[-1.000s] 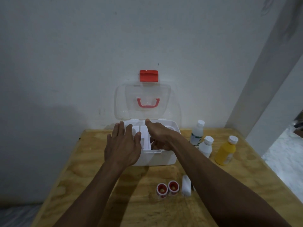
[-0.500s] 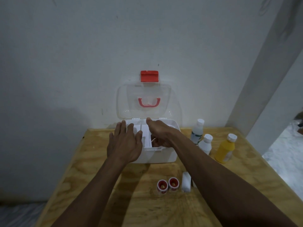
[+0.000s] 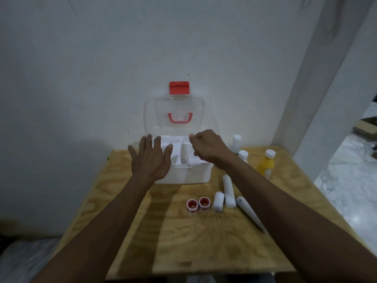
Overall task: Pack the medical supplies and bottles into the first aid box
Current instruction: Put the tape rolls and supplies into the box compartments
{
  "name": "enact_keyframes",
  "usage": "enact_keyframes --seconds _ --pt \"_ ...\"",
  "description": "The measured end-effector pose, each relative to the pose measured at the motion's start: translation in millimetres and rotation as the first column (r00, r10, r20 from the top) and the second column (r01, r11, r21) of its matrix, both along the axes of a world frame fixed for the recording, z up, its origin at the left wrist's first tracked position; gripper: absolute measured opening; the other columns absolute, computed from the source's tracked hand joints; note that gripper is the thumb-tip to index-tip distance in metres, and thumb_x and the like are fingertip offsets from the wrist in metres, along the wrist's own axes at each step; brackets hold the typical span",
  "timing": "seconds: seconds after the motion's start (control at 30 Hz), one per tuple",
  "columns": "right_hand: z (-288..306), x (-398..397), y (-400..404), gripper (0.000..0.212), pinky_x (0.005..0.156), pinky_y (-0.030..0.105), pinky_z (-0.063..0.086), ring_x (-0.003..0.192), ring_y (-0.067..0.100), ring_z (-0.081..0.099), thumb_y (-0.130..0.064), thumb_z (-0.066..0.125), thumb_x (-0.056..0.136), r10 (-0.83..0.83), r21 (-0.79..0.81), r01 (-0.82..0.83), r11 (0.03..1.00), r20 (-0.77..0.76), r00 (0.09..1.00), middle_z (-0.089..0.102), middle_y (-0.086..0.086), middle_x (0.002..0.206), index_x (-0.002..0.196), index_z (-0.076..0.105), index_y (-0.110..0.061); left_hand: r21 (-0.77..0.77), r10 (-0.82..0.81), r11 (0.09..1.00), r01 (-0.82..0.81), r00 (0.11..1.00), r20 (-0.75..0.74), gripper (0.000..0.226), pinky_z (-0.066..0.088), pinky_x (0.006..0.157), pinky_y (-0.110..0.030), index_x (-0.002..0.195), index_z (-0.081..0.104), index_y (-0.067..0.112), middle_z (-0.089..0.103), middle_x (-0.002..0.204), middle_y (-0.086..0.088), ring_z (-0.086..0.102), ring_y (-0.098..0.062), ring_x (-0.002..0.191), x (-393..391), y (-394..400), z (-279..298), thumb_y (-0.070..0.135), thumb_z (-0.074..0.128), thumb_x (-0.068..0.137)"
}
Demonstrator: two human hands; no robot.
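The white first aid box [image 3: 189, 175] stands open on the wooden table [image 3: 173, 237], its clear lid [image 3: 175, 117] with a red handle leaning against the wall. My left hand [image 3: 152, 159] lies flat with spread fingers over the box's left front corner. Over the right side of the box hovers my right hand [image 3: 208, 145], fingers curled shut; I see nothing in it. Two red-rimmed tape rolls [image 3: 198, 204], two white bandage rolls [image 3: 224, 193] and a white tube [image 3: 247, 210] lie in front of the box. Two white bottles [image 3: 238, 149] and a yellow bottle [image 3: 266, 166] stand to its right.
A white wall rises right behind the box. A white pillar [image 3: 318, 82] stands at the table's back right corner, with pale floor [image 3: 350, 180] beyond the right edge.
My right hand has risen out of the box's right compartment and now hovers above it. My left hand has stayed at the box. The view tilted down, revealing more supplies.
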State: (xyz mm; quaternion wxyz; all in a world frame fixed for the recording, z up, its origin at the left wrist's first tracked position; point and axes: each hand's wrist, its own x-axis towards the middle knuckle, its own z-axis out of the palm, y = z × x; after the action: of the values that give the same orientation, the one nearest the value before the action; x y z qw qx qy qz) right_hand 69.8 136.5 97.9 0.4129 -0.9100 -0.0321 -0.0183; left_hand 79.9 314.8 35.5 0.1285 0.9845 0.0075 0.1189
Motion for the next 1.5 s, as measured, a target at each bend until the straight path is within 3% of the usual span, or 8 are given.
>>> enact_keyframes --seconds 0.17,0.33,0.57,0.77,1.0,1.2,1.37,1.5 --pt "-6 -38 -28 0.025 0.081 0.029 0.052 0.083 0.015 0.070 -0.025 0.054 0.095 0.044 -0.040 -0.037 0.998 0.192 0.980 0.075 0.001 0.094 0.102 0.073 -0.011 -0.003 -0.023 1.000 0.024 0.977 0.213 0.063 0.010 0.116 -0.060 0.144 0.038 0.016 0.032 0.157 -0.013 0.022 -0.031 0.147 -22 -8 1 0.056 0.023 0.098" --pt "-37 -65 -48 0.020 0.077 0.020 0.048 0.086 0.010 0.066 -0.022 0.066 0.089 0.122 -0.168 -0.083 0.982 0.238 0.963 0.074 0.000 0.102 0.106 0.073 -0.013 -0.101 -0.150 0.970 0.221 0.871 0.468 0.038 0.043 0.098 -0.043 0.120 0.058 0.013 0.060 0.123 -0.010 0.052 -0.027 0.117 -74 -27 -14 0.039 0.049 0.094" --pt "-93 -86 -51 0.029 0.085 0.036 0.046 0.098 0.014 0.054 -0.049 0.070 0.081 0.223 -0.411 -0.159 0.898 0.111 0.969 0.072 -0.008 0.101 0.102 0.074 -0.030 -0.174 -0.322 0.919 0.355 0.927 0.195 0.021 0.043 0.089 -0.032 0.105 0.064 0.029 0.064 0.106 0.008 0.056 -0.011 0.100 -131 -39 -60 0.039 0.053 0.090" --pt "-104 -89 -45 0.020 0.100 0.046 0.035 0.094 0.013 0.055 -0.045 0.065 0.086 0.228 -0.476 -0.130 0.870 0.155 0.961 0.074 -0.009 0.088 0.086 0.076 -0.028 -0.136 -0.302 0.938 0.319 0.944 0.130 0.026 0.039 0.093 -0.034 0.111 0.068 0.032 0.064 0.110 0.011 0.055 -0.010 0.103 -133 -39 -67 0.042 0.050 0.094" --pt "-103 -86 -44 0.032 0.100 0.048 0.031 0.084 0.010 0.048 -0.041 0.062 0.088 0.272 -0.482 -0.182 0.857 0.124 0.954 0.067 -0.007 0.074 0.059 0.054 -0.028 -0.139 -0.340 0.926 0.351 0.935 0.097 0.021 0.034 0.094 -0.033 0.107 0.068 0.032 0.064 0.109 0.012 0.054 -0.012 0.107 -131 -35 -62 0.037 0.051 0.096" --pt "-68 -89 -35 0.017 0.106 0.043 0.032 0.110 0.013 0.054 -0.039 0.065 0.090 0.279 -0.394 -0.189 0.899 0.184 0.943 0.070 -0.009 0.112 0.100 0.074 -0.030 -0.182 -0.273 0.930 0.320 0.932 0.240 0.011 0.040 0.090 -0.031 0.100 0.066 0.031 0.064 0.104 0.013 0.057 -0.010 0.100 -129 -18 -47 0.034 0.058 0.093" --pt "-29 -60 -19 0.019 0.097 0.046 0.041 0.105 0.015 0.058 -0.045 0.065 0.089 0.279 -0.319 -0.171 0.932 0.333 0.901 0.073 -0.010 0.106 0.097 0.075 -0.030 -0.212 -0.186 0.937 0.278 0.910 0.369 0.010 0.049 0.085 -0.044 0.098 0.069 0.026 0.068 0.102 0.006 0.060 -0.016 0.097 -104 11 -8 0.032 0.064 0.092" --pt "-13 -21 -2 0.023 0.095 0.048 0.042 0.104 0.018 0.060 -0.047 0.062 0.091 0.256 -0.327 -0.139 0.935 0.347 0.902 0.073 -0.008 0.108 0.099 0.074 -0.029 -0.241 -0.102 0.950 0.199 0.926 0.363 0.017 0.049 0.086 -0.041 0.100 0.072 0.020 0.070 0.106 -0.003 0.061 -0.020 0.097 -66 29 17 0.033 0.064 0.091"
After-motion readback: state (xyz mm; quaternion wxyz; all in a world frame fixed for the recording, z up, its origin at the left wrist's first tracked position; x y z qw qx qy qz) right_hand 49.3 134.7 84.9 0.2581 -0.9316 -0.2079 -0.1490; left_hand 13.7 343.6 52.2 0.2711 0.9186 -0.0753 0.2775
